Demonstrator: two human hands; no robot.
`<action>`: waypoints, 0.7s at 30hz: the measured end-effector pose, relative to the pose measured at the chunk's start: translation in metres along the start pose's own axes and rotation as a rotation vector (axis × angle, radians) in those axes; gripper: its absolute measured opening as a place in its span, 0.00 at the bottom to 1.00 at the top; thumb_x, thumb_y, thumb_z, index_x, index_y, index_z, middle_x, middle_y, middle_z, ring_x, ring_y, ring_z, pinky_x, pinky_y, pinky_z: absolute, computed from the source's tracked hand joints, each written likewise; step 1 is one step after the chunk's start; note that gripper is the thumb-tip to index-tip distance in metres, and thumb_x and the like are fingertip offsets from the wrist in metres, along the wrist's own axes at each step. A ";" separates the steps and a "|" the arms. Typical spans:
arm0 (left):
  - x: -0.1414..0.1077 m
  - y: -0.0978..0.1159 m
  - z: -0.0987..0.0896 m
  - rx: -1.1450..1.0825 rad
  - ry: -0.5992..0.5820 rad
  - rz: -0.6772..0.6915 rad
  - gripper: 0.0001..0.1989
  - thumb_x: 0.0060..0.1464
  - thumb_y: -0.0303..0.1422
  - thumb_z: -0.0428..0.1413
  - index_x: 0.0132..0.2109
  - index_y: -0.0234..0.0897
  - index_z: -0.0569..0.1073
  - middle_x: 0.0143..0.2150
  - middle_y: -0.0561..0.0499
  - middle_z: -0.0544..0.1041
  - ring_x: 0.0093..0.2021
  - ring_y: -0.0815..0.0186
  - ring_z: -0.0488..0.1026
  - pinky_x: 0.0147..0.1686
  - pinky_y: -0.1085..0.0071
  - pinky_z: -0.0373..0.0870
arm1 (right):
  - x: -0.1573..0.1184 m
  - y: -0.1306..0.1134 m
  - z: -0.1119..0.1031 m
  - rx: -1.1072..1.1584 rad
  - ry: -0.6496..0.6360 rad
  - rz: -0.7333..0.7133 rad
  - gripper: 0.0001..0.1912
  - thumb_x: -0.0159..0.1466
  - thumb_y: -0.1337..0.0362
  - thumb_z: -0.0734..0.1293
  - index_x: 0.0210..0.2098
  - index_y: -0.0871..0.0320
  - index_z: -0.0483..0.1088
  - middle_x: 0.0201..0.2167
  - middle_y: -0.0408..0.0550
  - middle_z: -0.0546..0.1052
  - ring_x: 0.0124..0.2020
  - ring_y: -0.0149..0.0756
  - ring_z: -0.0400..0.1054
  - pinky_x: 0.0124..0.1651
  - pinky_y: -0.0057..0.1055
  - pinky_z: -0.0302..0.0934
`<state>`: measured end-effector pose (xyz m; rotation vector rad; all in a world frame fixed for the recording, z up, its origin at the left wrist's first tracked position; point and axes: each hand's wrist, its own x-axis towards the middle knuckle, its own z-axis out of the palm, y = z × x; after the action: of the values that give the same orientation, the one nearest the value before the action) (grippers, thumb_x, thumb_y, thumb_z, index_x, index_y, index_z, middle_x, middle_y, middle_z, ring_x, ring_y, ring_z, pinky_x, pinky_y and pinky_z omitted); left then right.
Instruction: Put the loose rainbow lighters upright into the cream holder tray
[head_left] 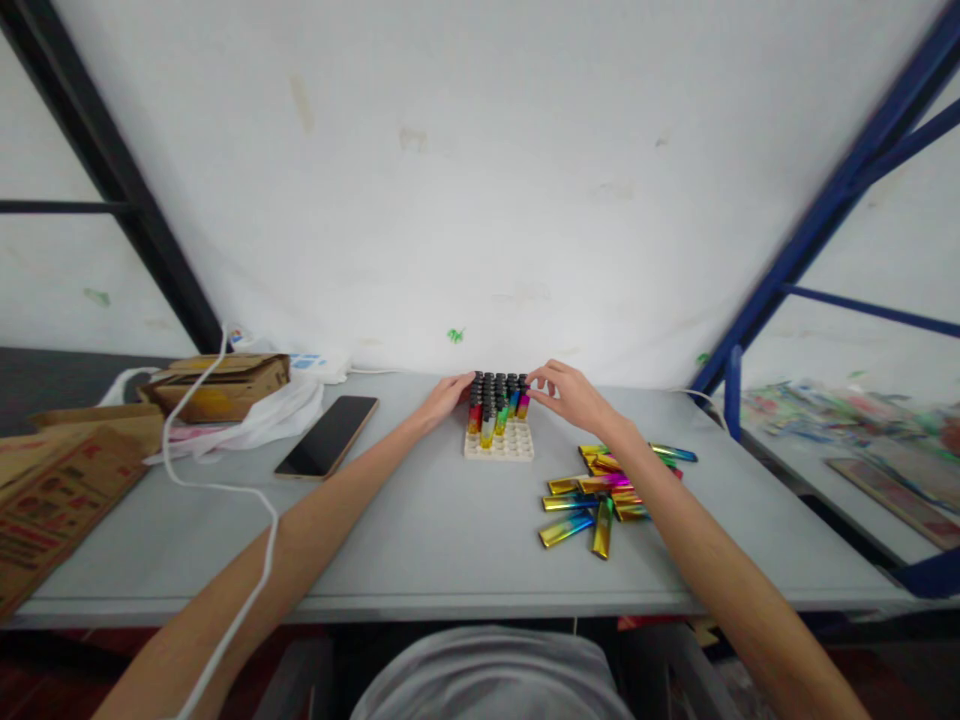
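Grey clothing (487,680) on our own body lies nearest to us, below the front edge of the desk (450,540). Both our bare arms reach over that edge toward the back. Midway along the desk, close to its back edge, we see a white tray (499,455) with round holes, and black-topped cylinders (496,395) standing upright in it, their bodies red, yellow, green, blue and purple. Bare holes show along the tray's front edge and toward its front right corner.

Our left hand (444,398) is at the left side of the upright group; its fingertips are hidden, so we cannot tell how its grip stands. Our right hand (564,388) has thumb and fingers curved at the rightmost cylinders, and we cannot tell whether that grip pinches one.

Shiny strips (600,484) in gold, blue, green and pink lie loosely heaped right of the tray, partly beneath our right forearm. Toward the desk's left edge we have a dark-screened phone (328,437), a white plastic bag (262,420), cardboard boxes (67,490) and a white cable (210,487) looping forward toward our left forearm.
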<state>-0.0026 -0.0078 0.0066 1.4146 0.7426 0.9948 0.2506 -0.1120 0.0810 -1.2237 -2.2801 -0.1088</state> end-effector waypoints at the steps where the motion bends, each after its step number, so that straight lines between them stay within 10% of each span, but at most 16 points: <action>1: 0.000 0.000 0.000 0.001 0.000 0.001 0.30 0.47 0.56 0.63 0.44 0.33 0.82 0.48 0.43 0.83 0.54 0.51 0.75 0.59 0.57 0.66 | -0.006 0.004 -0.007 0.020 -0.018 0.023 0.09 0.69 0.63 0.66 0.45 0.58 0.76 0.37 0.49 0.75 0.33 0.35 0.70 0.44 0.33 0.65; 10: 0.002 0.001 0.001 -0.012 0.017 -0.021 0.28 0.47 0.55 0.64 0.42 0.34 0.82 0.45 0.43 0.84 0.54 0.51 0.75 0.59 0.58 0.66 | -0.103 0.054 -0.082 -0.014 -0.347 0.403 0.17 0.65 0.53 0.65 0.43 0.57 0.80 0.42 0.53 0.83 0.40 0.43 0.77 0.47 0.37 0.69; 21: -0.001 0.003 0.002 0.008 0.031 -0.035 0.27 0.49 0.54 0.63 0.44 0.34 0.82 0.46 0.44 0.84 0.55 0.52 0.75 0.60 0.57 0.66 | -0.151 0.055 -0.074 -0.029 -0.464 0.460 0.21 0.63 0.49 0.65 0.42 0.59 0.79 0.38 0.55 0.81 0.39 0.46 0.75 0.45 0.37 0.67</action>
<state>-0.0020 -0.0099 0.0096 1.3911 0.7923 0.9901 0.3917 -0.2165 0.0591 -1.9136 -2.2929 0.3468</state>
